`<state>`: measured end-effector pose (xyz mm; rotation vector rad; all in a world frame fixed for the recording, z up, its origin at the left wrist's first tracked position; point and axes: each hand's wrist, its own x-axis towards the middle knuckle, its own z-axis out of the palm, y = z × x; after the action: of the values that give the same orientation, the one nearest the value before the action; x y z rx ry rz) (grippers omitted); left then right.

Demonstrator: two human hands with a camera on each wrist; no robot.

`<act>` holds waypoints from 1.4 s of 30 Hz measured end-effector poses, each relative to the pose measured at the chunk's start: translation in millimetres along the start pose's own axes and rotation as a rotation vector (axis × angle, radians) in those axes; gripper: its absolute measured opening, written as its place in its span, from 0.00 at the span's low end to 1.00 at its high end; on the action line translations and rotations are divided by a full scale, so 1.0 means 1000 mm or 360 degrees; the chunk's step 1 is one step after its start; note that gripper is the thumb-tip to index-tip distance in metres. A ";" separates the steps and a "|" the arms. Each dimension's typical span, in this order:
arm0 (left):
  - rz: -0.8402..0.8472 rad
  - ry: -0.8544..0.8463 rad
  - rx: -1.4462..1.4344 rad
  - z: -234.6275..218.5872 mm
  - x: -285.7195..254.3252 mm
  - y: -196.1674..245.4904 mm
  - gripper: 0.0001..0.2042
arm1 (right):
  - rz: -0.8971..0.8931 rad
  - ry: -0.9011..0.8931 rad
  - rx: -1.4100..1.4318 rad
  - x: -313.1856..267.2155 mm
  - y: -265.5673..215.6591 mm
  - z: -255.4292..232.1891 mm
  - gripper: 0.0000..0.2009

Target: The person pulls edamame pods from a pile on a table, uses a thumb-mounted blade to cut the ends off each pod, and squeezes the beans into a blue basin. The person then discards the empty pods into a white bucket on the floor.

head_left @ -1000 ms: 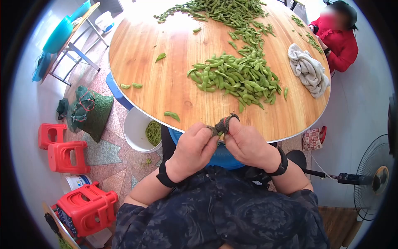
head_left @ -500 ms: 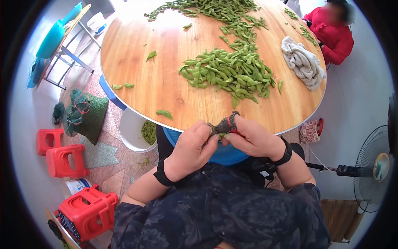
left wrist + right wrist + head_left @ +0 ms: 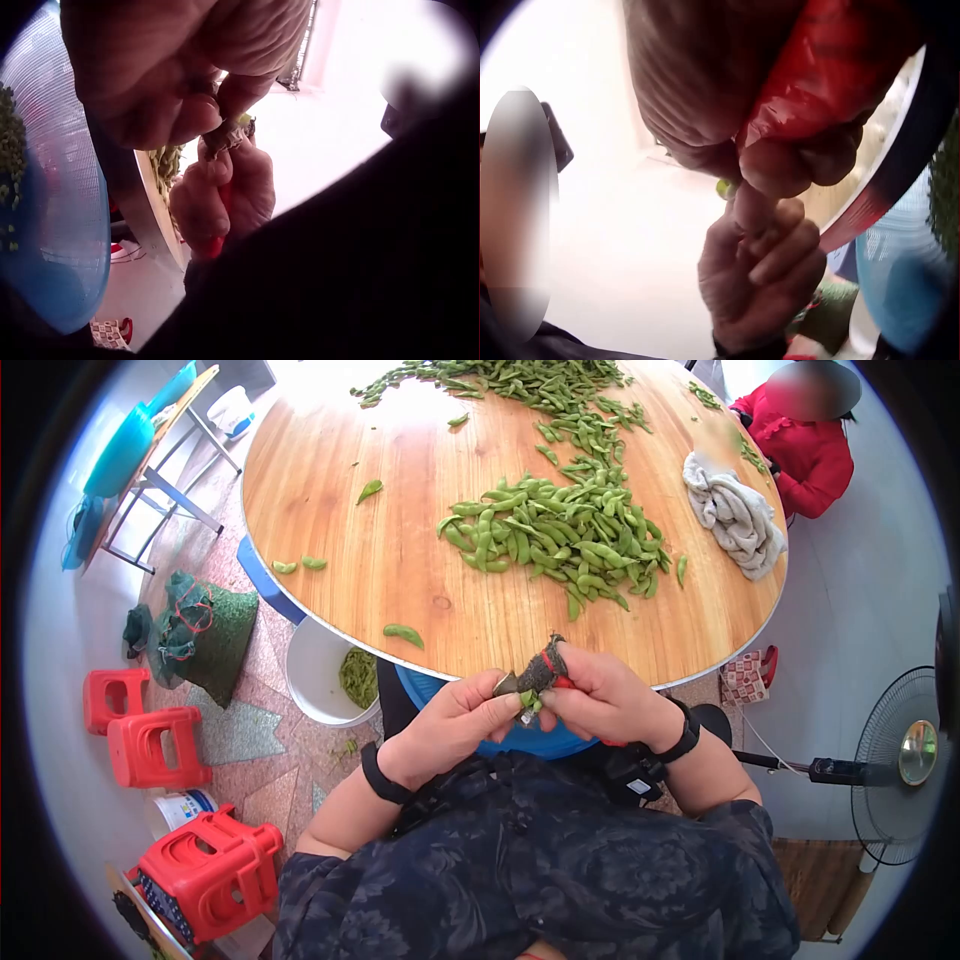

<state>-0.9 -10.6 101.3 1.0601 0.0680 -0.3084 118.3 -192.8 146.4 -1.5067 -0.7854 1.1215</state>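
Observation:
In the head view, both bare hands meet low over the near table edge. My left hand pinches a green soybean pod between thumb and fingers. My right hand comes to it from the other side, fingertips at the pod. A dark ragged wrap with a red band covers the fingertips there. In the right wrist view, the right fingers curl round a shiny red plastic thing; its kind is hidden by the hand. A heap of pods lies on the round wooden table ahead.
Under the table edge sits a blue basket with green beans inside. A white bucket stands to its left, and red stools line the floor. A grey cloth lies at right, near a person in red. A fan stands at right.
The hands have turned, and the wrapped tips have tilted. More of the green pod shows between the fingers, and a bit of red shows at the right hand. The head view has shifted slightly.

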 end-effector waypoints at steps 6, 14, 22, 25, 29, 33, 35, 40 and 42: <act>0.0587 0.0258 0.1029 -0.003 -0.010 0.006 0.05 | -0.0140 0.0085 -0.0425 0.002 0.013 0.003 0.07; 0.0837 0.1566 0.1999 -0.083 -0.061 0.019 0.15 | -0.0325 0.0711 -0.1451 -0.005 0.007 -0.029 0.09; 0.1207 0.0706 0.2586 -0.049 -0.007 0.030 0.11 | -0.0287 0.0767 -0.2290 0.029 0.007 -0.028 0.06; 0.1140 0.1179 0.2592 -0.063 -0.017 0.027 0.09 | -0.0430 0.0822 -0.2351 0.025 0.008 -0.029 0.03; 0.1309 0.1425 0.2510 -0.046 -0.021 0.030 0.07 | -0.0546 0.1028 -0.2060 0.031 0.007 -0.026 0.07; 0.0352 0.0674 0.0610 -0.025 -0.008 0.022 0.09 | -0.0842 0.0835 -0.1657 0.032 -0.001 0.002 0.10; 0.0019 0.0444 -0.0094 -0.015 0.000 0.024 0.12 | -0.1017 0.0703 -0.1568 0.028 -0.012 0.010 0.07; 0.0051 0.0275 0.0051 -0.007 0.011 0.013 0.14 | -0.1068 0.0629 -0.1458 0.023 0.009 0.008 0.06; 0.0012 0.0235 0.0007 -0.007 0.013 0.004 0.14 | -0.1070 0.0576 -0.1387 0.020 0.019 0.008 0.07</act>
<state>13.4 -5.9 98.9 1.0860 0.1961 -0.2232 116.2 -175.7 122.9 -1.8319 -1.4728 -0.0443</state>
